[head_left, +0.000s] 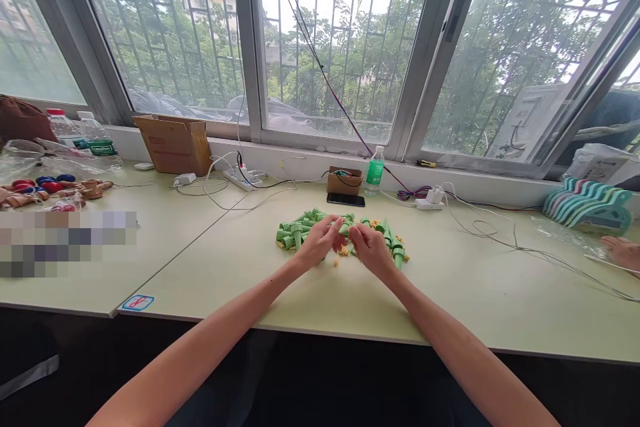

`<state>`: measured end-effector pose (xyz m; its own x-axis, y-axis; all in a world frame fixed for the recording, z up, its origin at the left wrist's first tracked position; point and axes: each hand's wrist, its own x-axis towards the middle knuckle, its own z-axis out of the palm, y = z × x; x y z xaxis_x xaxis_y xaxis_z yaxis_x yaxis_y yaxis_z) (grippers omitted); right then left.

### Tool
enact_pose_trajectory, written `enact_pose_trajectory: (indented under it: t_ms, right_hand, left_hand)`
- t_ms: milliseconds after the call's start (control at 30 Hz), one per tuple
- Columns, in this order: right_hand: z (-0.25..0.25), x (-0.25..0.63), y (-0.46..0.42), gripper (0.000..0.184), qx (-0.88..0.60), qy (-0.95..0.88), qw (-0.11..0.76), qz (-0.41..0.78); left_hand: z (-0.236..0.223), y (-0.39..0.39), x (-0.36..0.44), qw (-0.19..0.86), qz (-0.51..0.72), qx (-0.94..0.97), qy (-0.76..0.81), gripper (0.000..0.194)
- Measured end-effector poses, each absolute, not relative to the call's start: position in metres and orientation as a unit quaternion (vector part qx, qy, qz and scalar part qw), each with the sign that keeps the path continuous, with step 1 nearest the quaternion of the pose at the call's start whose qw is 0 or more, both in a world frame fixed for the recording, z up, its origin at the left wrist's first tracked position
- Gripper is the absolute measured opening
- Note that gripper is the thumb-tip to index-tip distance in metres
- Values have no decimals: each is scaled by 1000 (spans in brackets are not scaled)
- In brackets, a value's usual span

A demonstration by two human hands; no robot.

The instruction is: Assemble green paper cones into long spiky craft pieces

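Both of my hands meet over a pile in the middle of the table. My left hand (320,241) is closed, its thumb and fingers pinching a small green plastic piece (345,229). My right hand (371,248) is closed at the other end of that piece, fingertips curled and partly hidden. Around them lie several green cone-shaped plastic spikes with ribbed collars: one group (287,238) sits left of my left hand, another spike (399,255) right of my right hand. Small yellow-orange bits (345,251) are scattered among and under the spikes.
Behind the pile are a black phone (346,199), a small cardboard box (344,181) and a water bottle (375,171). Cables and a power strip (245,178) run along the window. Teal hangers (585,207) and another person's hand (620,251) are at right. Wooden beaded items (50,185) lie left.
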<state>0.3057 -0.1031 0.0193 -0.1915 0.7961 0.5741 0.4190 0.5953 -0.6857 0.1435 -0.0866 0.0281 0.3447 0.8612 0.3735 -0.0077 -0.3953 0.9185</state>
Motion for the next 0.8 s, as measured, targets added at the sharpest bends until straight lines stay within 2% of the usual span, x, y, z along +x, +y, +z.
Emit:
enact_pose_trajectory:
  t_ms: [567,800]
  right_hand:
    - [14,308,-99,40,-386,-742,488,250]
    - [13,309,-99,41,-383,-746,482,253]
  left_hand:
    - [30,-92,140,449,446,714,298,45]
    - [31,-94,138,401,439,744,305,40]
